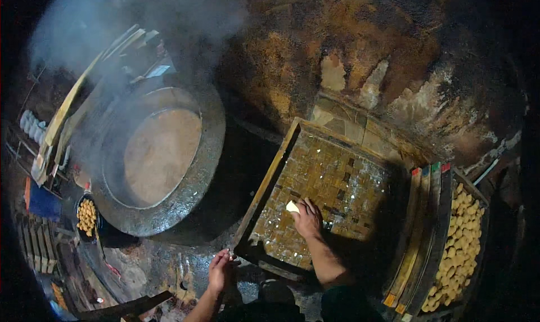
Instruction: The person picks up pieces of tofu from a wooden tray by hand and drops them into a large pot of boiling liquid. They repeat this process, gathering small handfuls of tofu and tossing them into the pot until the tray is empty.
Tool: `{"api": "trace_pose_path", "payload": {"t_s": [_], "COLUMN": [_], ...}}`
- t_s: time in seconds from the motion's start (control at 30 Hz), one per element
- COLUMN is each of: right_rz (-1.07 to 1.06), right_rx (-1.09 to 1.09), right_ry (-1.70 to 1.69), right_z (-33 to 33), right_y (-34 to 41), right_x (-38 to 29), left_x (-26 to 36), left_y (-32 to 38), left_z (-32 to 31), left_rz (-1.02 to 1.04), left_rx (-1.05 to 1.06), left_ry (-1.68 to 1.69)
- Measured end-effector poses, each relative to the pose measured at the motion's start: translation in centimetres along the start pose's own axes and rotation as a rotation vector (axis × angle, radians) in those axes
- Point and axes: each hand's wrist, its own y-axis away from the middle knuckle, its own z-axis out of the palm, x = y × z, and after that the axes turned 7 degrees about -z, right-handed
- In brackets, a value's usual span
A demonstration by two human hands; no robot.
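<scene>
My right hand is over a wooden-framed tray with a woven bamboo base, its fingers closed on a small pale yellow piece of something I cannot identify. Small white crumbs lie scattered across the weave. Just outside the tray's near left corner is my left hand, its fingertips drawn together; whether something small sits between them cannot be made out. Left of the tray stands a large round vat holding a light brown, cloudy liquid, with steam rising above it.
At the right, a long tray holds many yellowish-brown lumps, beside several wooden slats with coloured ends. A pan of similar lumps is left of the vat. Long wooden boards lean behind it. A stained wall rises beyond the tray.
</scene>
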Motion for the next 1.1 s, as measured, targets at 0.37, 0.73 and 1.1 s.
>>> {"api": "trace_pose_path", "payload": {"t_s": [0.37, 0.73, 1.1], "right_rz": [-0.055, -0.001, -0.136], "right_rx": [-0.198, 0.126, 0.220], "right_ry": [-0.013, -0.215, 0.056], "right_z": [-1.0, 0.2, -0.8], "right_y": [-2.1, 0.9, 4.4], "right_x": [-3.1, -0.2, -0.8], "left_x": [0.3, -0.3, 1.6], "left_y": [5.9, 8.7, 10.1], "left_z": [4.0, -4.2, -1.8], "left_rz": [-0.191, -0.184, -0.241], "left_rx": [0.015, 0.098, 0.130], "left_ry": [0.029, 0.326, 0.403]}}
